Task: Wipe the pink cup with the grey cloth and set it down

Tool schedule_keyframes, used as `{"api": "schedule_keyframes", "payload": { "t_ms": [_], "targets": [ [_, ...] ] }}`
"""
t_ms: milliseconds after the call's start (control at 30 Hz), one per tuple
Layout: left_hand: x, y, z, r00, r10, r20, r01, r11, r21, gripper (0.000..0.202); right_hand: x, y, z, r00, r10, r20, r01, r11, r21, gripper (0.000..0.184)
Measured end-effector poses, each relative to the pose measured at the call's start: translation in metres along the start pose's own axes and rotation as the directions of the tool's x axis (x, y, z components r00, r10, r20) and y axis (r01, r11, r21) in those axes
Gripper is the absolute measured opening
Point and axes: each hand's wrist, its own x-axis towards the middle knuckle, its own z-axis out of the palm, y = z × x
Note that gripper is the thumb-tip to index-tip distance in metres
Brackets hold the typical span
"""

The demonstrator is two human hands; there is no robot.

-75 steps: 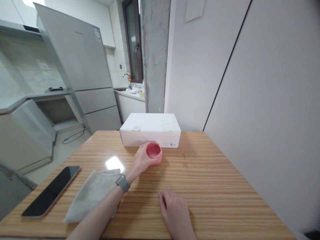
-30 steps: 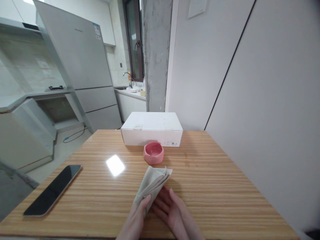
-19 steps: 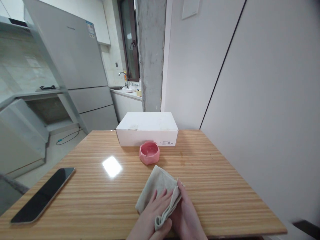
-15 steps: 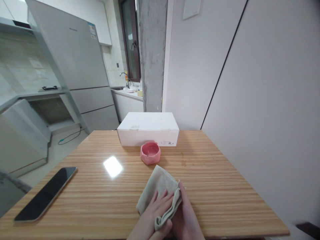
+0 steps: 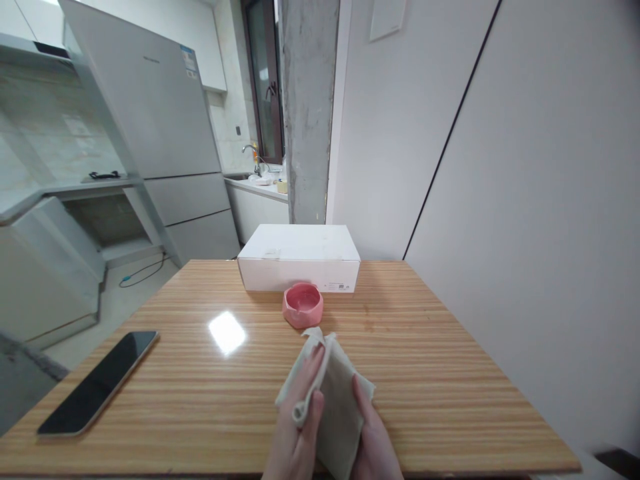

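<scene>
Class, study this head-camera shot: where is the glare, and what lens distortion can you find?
In the head view, a glare patch sits on the wooden tabletop; the refrigerator leans sharply, showing wide-angle distortion; the left hand and right hand, holding the beige cloth, are cut off by the bottom edge.

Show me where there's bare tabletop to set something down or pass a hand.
Bare wood lies between the phone and the left hand, and right of the cloth and the right hand, out to the table edge. It is crowded at the pink dish, squeezed between the white box and the cloth.
</scene>
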Motion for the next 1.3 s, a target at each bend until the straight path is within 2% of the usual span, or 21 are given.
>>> {"api": "schedule_keyframes", "payload": {
  "t_ms": [33, 67, 133, 167, 267, 367, 433, 500, 533, 567, 633, 667, 700, 767, 833, 933, 1000, 1100, 1200, 1233, 1300],
  "targets": [
    [0.001, 0.002, 0.001, 0.978, 0.168, 0.127, -0.181, 0.978, 0.102, 0.052, 0.0, 0.0, -0.001, 1.0, -0.023, 0.013, 0.023, 1.0, 0.006, 0.052],
    [0.001, 0.002, 0.002, 0.926, 0.284, 0.247, -0.335, 0.923, 0.192, 0.055, 0.0, 0.0, -0.002, 0.998, -0.055, 0.022, 0.054, 0.998, 0.02, 0.054],
    [0.003, 0.002, 0.004, 0.827, 0.373, 0.42, -0.522, 0.787, 0.329, 0.067, 0.0, 0.0, -0.005, 0.993, -0.114, 0.029, 0.112, 0.992, 0.063, 0.056],
    [0.004, 0.001, 0.006, 0.797, 0.383, 0.468, -0.571, 0.73, 0.375, 0.071, -0.001, 0.0, -0.007, 0.992, -0.125, 0.025, 0.122, 0.989, 0.086, 0.056],
    [0.005, -0.007, 0.011, 0.751, 0.413, 0.516, -0.645, 0.626, 0.438, 0.071, -0.001, -0.003, -0.01, 0.998, -0.061, -0.006, 0.061, 0.989, 0.134, 0.052],
    [0.002, -0.014, 0.018, 0.722, 0.456, 0.52, -0.684, 0.581, 0.441, 0.06, -0.002, -0.01, -0.013, 0.997, 0.012, -0.074, -0.001, 0.988, 0.155, 0.043],
    [0.0, -0.013, 0.017, 0.687, 0.483, 0.544, -0.713, 0.594, 0.373, 0.053, -0.003, -0.018, -0.015, 0.992, 0.039, -0.117, -0.021, 0.988, 0.154, 0.041],
    [0.003, -0.004, 0.008, 0.656, 0.5, 0.565, -0.711, 0.661, 0.241, 0.046, -0.005, -0.028, -0.018, 0.988, 0.025, -0.155, -0.001, 0.988, 0.154, 0.043],
    [0.007, 0.002, 0.001, 0.684, 0.492, 0.539, -0.67, 0.715, 0.197, 0.044, -0.006, -0.033, -0.019, 0.983, -0.013, -0.182, 0.042, 0.987, 0.156, 0.044],
    [0.014, 0.01, -0.008, 0.737, 0.468, 0.489, -0.608, 0.775, 0.174, 0.043, -0.007, -0.038, -0.02, 0.974, -0.064, -0.216, 0.1, 0.982, 0.159, 0.046],
    [0.038, 0.022, -0.027, 0.9, 0.354, 0.252, -0.412, 0.881, 0.234, 0.044, -0.009, -0.048, -0.02, 0.939, -0.162, -0.305, 0.217, 0.964, 0.155, 0.048],
    [0.054, 0.024, -0.035, 0.941, 0.312, 0.129, -0.336, 0.906, 0.259, 0.047, -0.011, -0.053, -0.02, 0.916, -0.196, -0.35, 0.261, 0.954, 0.148, 0.05],
    [0.07, 0.024, -0.043, 0.958, 0.286, 0.021, -0.28, 0.918, 0.279, 0.057, -0.012, -0.058, -0.019, 0.894, -0.219, -0.39, 0.293, 0.946, 0.139, 0.051],
    [0.104, 0.015, -0.053, 0.967, 0.245, -0.076, -0.217, 0.939, 0.268, 0.082, -0.013, -0.066, -0.015, 0.865, -0.247, -0.436, 0.329, 0.936, 0.121, 0.051],
    [0.131, -0.002, -0.058, 0.982, 0.178, -0.066, -0.159, 0.962, 0.222, 0.098, -0.014, -0.075, -0.011, 0.85, -0.272, -0.45, 0.352, 0.93, 0.104, 0.049],
    [0.15, -0.023, -0.056, 0.991, 0.135, -0.009, -0.133, 0.984, 0.115, 0.097, -0.012, -0.089, -0.003, 0.829, -0.333, -0.448, 0.394, 0.918, 0.047, 0.044],
    [0.152, -0.03, -0.053, 0.993, 0.113, -0.014, -0.112, 0.991, 0.075, 0.088, -0.004, -0.099, 0.002, 0.809, -0.398, -0.433, 0.429, 0.903, -0.029, 0.042],
    [0.149, -0.027, -0.049, 0.993, 0.092, -0.071, -0.087, 0.994, 0.071, 0.081, 0.02, -0.111, 0.009, 0.766, -0.526, -0.369, 0.484, 0.85, -0.207, 0.043],
    [0.143, -0.016, -0.047, 0.98, 0.177, -0.095, -0.172, 0.983, 0.063, 0.081, 0.054, -0.113, 0.018, 0.7, -0.689, -0.187, 0.538, 0.681, -0.497, 0.046],
    [0.141, -0.011, -0.045, 0.974, 0.2, -0.107, -0.197, 0.98, 0.044, 0.082, 0.066, -0.11, 0.021, 0.694, -0.712, -0.108, 0.539, 0.613, -0.577, 0.046],
    [0.135, -0.002, -0.041, 0.972, 0.195, -0.132, -0.201, 0.979, -0.037, 0.086, 0.085, -0.099, 0.028, 0.704, -0.71, -0.017, 0.55, 0.56, -0.62, 0.046]
  ]
}}
